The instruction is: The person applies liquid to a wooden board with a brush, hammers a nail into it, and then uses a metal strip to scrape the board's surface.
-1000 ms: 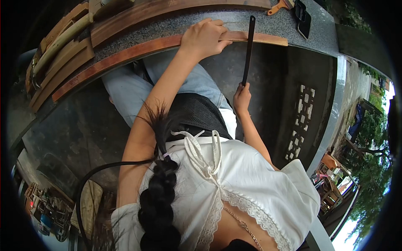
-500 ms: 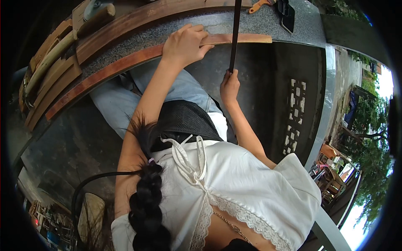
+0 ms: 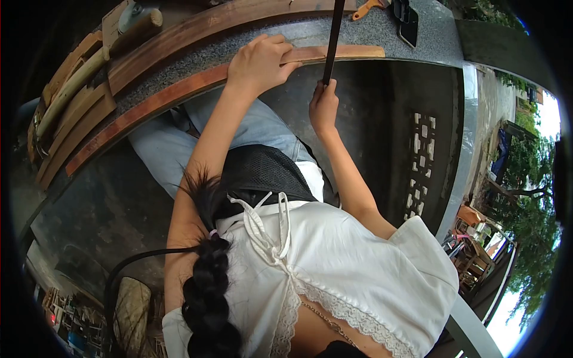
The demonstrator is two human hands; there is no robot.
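Note:
My left hand (image 3: 258, 64) is wrapped over a long, thin wooden strip (image 3: 149, 104), which lies along the front edge of the stone countertop. The thumb sits at the strip's near side, fingers over its top. In my right hand (image 3: 324, 108) is the lower end of a long, thin dark bar (image 3: 333, 45), its fingers closed round it. The bar points away from me, crosses over the strip to the right of my left hand, and runs out at the top of the view. What lies at its far end is out of sight.
On the grey speckled countertop (image 3: 439, 36) lie a phone (image 3: 408, 27) and an orange-handled tool (image 3: 366, 9). A long brown board (image 3: 179, 39) lies behind the strip. More wood pieces and a round stick (image 3: 71, 89) are stacked at the left.
My right hand has moved forward, closer to the counter, with the dark bar. The left hand stays on the strip; the whole view has shifted slightly.

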